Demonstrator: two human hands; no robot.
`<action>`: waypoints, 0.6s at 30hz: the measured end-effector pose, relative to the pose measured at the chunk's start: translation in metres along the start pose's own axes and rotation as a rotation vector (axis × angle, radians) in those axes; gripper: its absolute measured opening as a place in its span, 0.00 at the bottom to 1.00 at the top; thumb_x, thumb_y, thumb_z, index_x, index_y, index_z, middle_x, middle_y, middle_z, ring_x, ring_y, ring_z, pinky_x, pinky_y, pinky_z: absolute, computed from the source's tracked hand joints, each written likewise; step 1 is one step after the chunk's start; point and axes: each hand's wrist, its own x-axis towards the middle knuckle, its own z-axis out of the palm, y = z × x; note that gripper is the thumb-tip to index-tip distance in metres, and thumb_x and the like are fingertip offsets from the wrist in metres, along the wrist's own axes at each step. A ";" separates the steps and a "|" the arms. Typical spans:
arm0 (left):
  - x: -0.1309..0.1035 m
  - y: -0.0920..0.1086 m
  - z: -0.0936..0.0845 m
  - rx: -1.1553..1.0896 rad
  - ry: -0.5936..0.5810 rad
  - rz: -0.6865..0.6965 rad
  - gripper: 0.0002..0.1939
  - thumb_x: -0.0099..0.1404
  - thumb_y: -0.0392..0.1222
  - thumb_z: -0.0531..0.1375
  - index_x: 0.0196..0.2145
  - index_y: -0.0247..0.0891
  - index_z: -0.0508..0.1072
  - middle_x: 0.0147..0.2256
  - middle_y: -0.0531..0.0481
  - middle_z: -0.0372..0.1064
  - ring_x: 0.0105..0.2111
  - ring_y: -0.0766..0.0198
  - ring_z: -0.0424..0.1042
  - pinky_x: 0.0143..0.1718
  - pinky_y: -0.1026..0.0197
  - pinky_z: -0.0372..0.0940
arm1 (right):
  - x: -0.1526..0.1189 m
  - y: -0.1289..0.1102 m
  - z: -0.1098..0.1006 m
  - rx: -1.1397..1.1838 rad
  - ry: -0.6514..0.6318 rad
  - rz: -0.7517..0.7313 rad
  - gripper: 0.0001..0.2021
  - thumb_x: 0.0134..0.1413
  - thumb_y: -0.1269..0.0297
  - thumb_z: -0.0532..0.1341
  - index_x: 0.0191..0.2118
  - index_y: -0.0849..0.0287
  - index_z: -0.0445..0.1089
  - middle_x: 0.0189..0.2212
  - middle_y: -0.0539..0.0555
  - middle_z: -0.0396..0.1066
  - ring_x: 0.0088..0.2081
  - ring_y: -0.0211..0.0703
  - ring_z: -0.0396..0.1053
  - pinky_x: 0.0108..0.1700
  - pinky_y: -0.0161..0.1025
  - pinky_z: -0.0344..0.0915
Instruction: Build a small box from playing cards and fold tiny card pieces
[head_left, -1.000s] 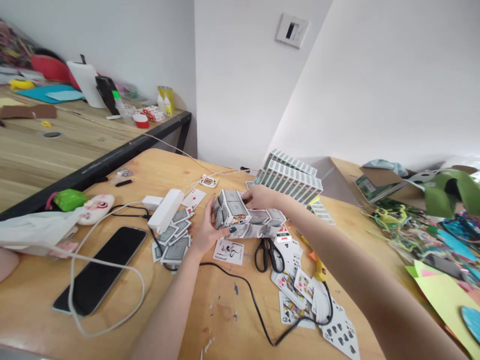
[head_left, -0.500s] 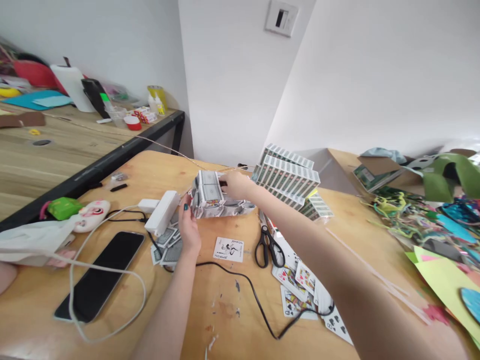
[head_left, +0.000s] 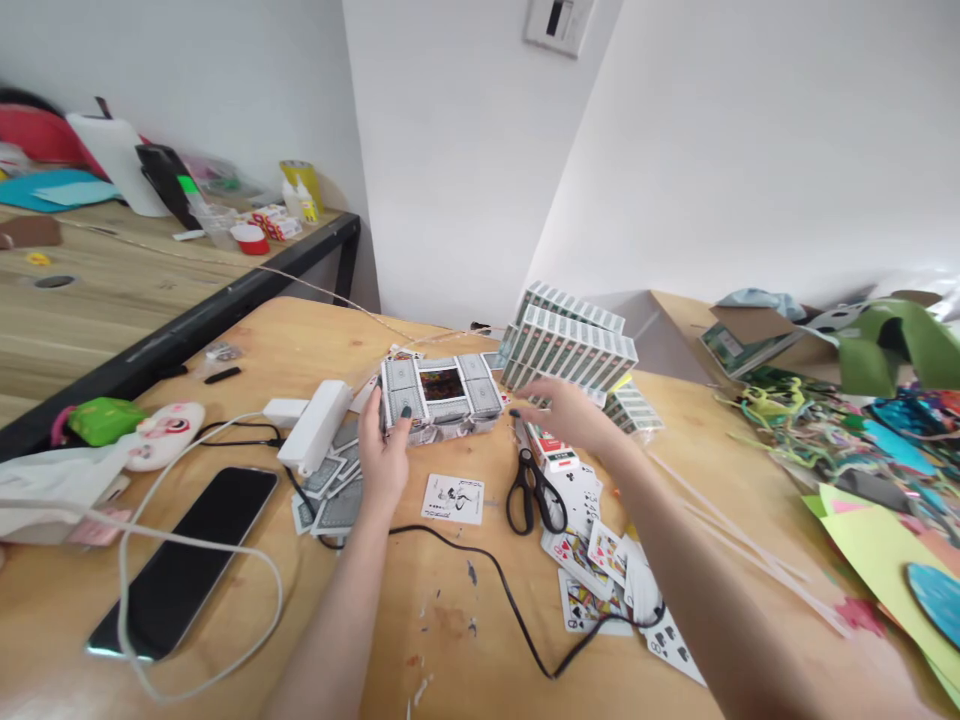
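A box-shaped structure of folded grey-backed playing cards (head_left: 478, 386) lies on the table, with a dark rectangular window (head_left: 441, 386) in its top. My left hand (head_left: 384, 440) holds its left end, the thumb on the near top edge and the other fingers partly hidden at the side. Just right of the structure, my right hand (head_left: 564, 410) hovers with fingers stretched out and nothing visible in them. A joker card (head_left: 453, 499) lies face up in front. Black-handled scissors (head_left: 534, 495) rest below my right hand, near a red and white card box (head_left: 555, 450).
Stacked card packs (head_left: 574, 350) stand behind my right hand. Loose face-up cards (head_left: 581, 560) lie under my right forearm, grey-backed cards (head_left: 341, 500) by my left wrist. A white power strip (head_left: 315, 425), a phone (head_left: 187, 560) and a black cable (head_left: 487, 555) are also on the table.
My right hand has let go of the card structure and moved right, its fingers opening. The structure now sits lower and shows its whole top, while my left thumb has come onto its near edge.
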 end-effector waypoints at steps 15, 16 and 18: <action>-0.001 -0.006 0.003 0.027 0.199 -0.044 0.19 0.60 0.43 0.55 0.49 0.39 0.66 0.49 0.44 0.63 0.50 0.58 0.62 0.53 0.56 0.56 | -0.064 -0.009 0.117 -0.181 0.313 0.519 0.22 0.47 0.67 0.55 0.51 0.66 0.58 0.43 0.65 0.65 0.48 0.59 0.59 0.45 0.49 0.57; 0.000 -0.006 0.002 0.008 0.196 -0.045 0.18 0.60 0.42 0.55 0.48 0.39 0.67 0.48 0.44 0.63 0.49 0.59 0.63 0.53 0.57 0.56 | -0.063 -0.006 0.114 -0.164 0.310 0.514 0.22 0.46 0.67 0.55 0.49 0.67 0.59 0.41 0.66 0.66 0.46 0.59 0.60 0.45 0.48 0.58; 0.001 -0.007 0.002 -0.042 0.183 -0.047 0.17 0.60 0.42 0.55 0.47 0.39 0.67 0.47 0.45 0.64 0.48 0.60 0.63 0.52 0.58 0.57 | -0.065 -0.003 0.108 -0.133 0.311 0.512 0.20 0.45 0.67 0.56 0.46 0.67 0.61 0.39 0.65 0.67 0.44 0.59 0.61 0.46 0.47 0.58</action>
